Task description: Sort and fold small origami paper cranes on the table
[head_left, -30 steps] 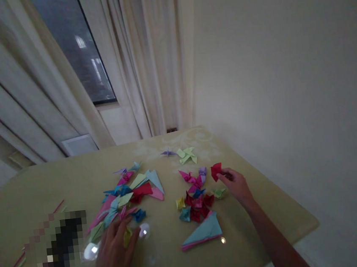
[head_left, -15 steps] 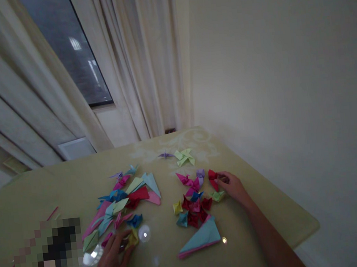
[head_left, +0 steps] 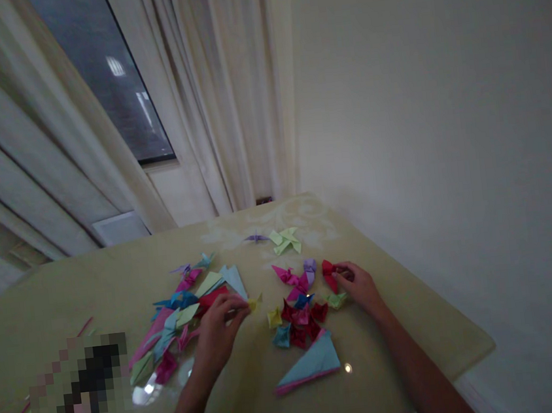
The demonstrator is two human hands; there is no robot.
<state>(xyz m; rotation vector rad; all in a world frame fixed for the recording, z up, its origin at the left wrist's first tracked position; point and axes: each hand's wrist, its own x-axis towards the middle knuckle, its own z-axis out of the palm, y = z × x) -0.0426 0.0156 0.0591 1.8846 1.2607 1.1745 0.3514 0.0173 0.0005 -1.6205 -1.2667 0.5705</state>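
My left hand (head_left: pixel 218 334) is closed in a pinch on a small yellow origami piece (head_left: pixel 253 303), held just above the table between two heaps of folded paper. My right hand (head_left: pixel 361 286) rests on the table at the right, fingers closed on a red origami piece (head_left: pixel 330 273). Between the hands lies a cluster of small red, blue and yellow folds (head_left: pixel 298 319). A larger heap of pink, blue and green folds (head_left: pixel 183 311) lies to the left, partly hidden by my left hand.
A big light-blue and pink folded triangle (head_left: pixel 310 367) lies near the front edge of the yellowish table (head_left: pixel 116 282). A light-green pinwheel (head_left: pixel 285 240) and a purple crane (head_left: pixel 256 238) sit at the back. Curtains and a window stand behind; a wall runs along the right.
My left hand lifted the yellow piece from the front of the left heap and carried it right and away from me, toward the small cluster. My right hand lowered the red piece to the table.
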